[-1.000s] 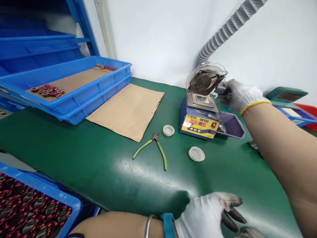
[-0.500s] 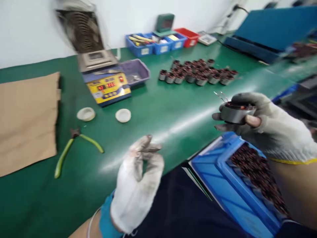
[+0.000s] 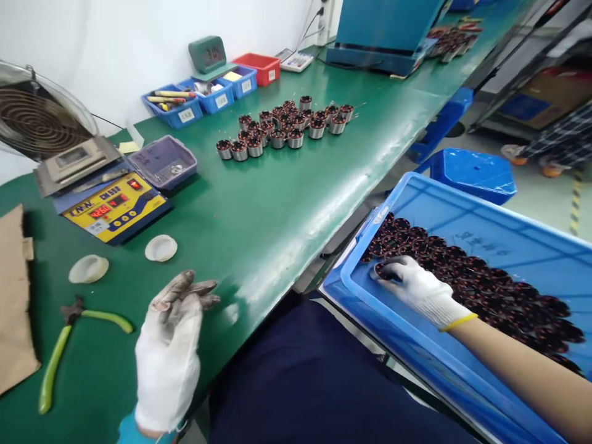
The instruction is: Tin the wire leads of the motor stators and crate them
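My right hand [image 3: 416, 287], in a white glove, reaches into the blue bin [image 3: 522, 228] at right. Its fingers are closed around a wire-wound motor stator [image 3: 380, 271], partly covered by the glove, beside the near end of the packed stators [image 3: 467, 277]. My left hand [image 3: 171, 345], gloved with soiled fingertips, hovers over the green table's front part. Its fingers are loosely bent and apart, with nothing visible in them. Nearest to it are a shallow white dish [image 3: 161, 248] and green-handled cutters [image 3: 74, 314], lying with handles spread.
More stators [image 3: 287, 126] stand grouped on the green table [image 3: 259, 209]. A yellow soldering station [image 3: 115, 206], a purple tray [image 3: 164, 160], blue boxes [image 3: 173, 111] and a fan [image 3: 41, 117] line the back left. A blue stool [image 3: 476, 172] stands beyond the bin; a person's legs show further right.
My right hand has carried the stator from above the table's edge down into the blue bin. The view has turned right. My left hand's fingers have loosened a little.
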Motion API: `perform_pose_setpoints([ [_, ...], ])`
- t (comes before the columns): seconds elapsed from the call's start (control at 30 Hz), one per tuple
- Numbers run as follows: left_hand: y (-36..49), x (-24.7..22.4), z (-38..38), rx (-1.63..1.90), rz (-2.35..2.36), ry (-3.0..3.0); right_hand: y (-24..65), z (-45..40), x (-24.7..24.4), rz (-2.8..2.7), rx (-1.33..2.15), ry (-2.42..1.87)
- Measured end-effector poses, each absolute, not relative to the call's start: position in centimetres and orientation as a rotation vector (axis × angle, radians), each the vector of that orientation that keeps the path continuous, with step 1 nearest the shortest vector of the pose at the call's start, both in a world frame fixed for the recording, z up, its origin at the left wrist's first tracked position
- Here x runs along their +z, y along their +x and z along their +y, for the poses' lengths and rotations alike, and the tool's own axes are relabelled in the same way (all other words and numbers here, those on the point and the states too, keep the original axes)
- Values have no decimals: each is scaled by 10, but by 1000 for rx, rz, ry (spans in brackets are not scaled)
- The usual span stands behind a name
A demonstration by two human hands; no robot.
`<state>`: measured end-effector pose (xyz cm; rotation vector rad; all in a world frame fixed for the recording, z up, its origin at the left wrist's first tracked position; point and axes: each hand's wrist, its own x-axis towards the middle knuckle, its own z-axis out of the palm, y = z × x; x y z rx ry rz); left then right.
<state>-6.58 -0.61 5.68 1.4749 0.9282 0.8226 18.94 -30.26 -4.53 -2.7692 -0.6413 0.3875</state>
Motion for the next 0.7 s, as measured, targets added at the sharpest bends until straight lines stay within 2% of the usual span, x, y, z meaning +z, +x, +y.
perform_pose_setpoints([
  [0.17,-60,57,-5,844,931,1501,200,-301,-48,-647,212,-2733],
  [0.37,-59,52,-13,745,950,1494,227,-283,-2,-819,-127,-2571],
  [0.5,-57,42,-14,575,879,1657,245,-195,30,-1127,-298,-2394],
  [0.7,-53,43,-5,483,798,2048,255,1,68,-1441,-154,-2482],
])
